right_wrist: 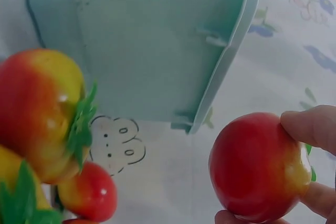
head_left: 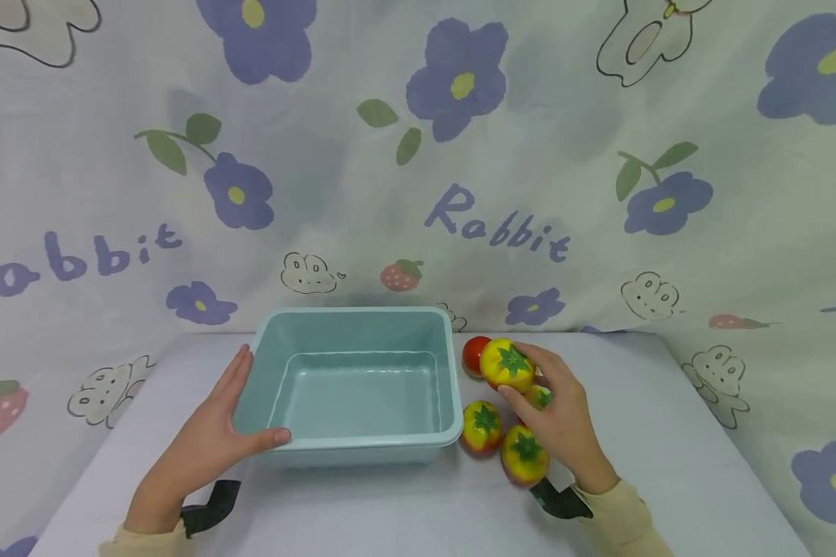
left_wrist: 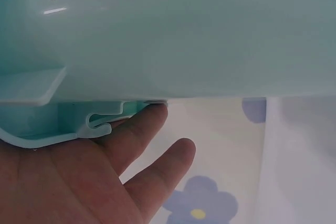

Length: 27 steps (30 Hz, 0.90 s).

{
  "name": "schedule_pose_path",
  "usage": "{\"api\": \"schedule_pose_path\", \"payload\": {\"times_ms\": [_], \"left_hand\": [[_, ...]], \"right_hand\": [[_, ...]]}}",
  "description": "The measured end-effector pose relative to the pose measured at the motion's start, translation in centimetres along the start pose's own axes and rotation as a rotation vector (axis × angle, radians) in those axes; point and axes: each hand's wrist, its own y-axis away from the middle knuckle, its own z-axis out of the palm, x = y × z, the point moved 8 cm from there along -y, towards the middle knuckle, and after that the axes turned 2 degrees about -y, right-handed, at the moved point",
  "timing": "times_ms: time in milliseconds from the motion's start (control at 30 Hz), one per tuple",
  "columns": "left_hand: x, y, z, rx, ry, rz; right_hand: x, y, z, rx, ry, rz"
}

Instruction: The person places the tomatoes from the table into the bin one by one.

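A light blue-green plastic basin [head_left: 362, 445] stands left of several toy tomatoes. Near its front left corner, my left hand [head_left: 212, 437] rests with the thumb on the front rim and fairly straight fingers along the left side. In the left wrist view, fingers [left_wrist: 139, 132] touch the underside of the rim. My right hand [head_left: 564, 414] holds a red-and-yellow tomato [head_left: 507, 365] with a green leafy top above the table, right of the basin. Below that hand lie a tomato [head_left: 482, 428], another tomato [head_left: 525, 456] and a partly hidden one [head_left: 539, 397].
A red tomato [head_left: 475, 356] lies beside the basin's back right part, partly behind the held one. White cloth covers the table [head_left: 669, 464]. Behind it hangs a curtain [head_left: 362, 216] printed with flowers and rabbits. Black straps [head_left: 212, 507] show at both wrists.
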Motion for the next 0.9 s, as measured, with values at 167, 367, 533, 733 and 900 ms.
{"api": "schedule_pose_path", "payload": {"times_ms": [167, 367, 533, 733, 900], "left_hand": [[0.1, -0.1, 0.0, 0.004, -0.005, 0.005], [0.3, -0.2, 0.0, 0.001, -0.008, 0.007], [0.3, -0.2, 0.0, -0.001, -0.007, 0.007], [0.1, -0.2, 0.0, -0.001, -0.015, 0.002], [0.0, -0.1, 0.1, -0.002, -0.012, 0.003]], "right_hand": [[-0.8, -0.2, 0.4, -0.009, 0.002, -0.021], [-2.0, -0.3, 1.2, -0.027, -0.035, -0.044], [-2.6, -0.4, 1.9, -0.052, -0.099, -0.035], [-3.6, -0.5, 2.7, -0.071, -0.133, -0.056], [-4.5, -0.6, 3.3, -0.090, -0.165, -0.079]]}}
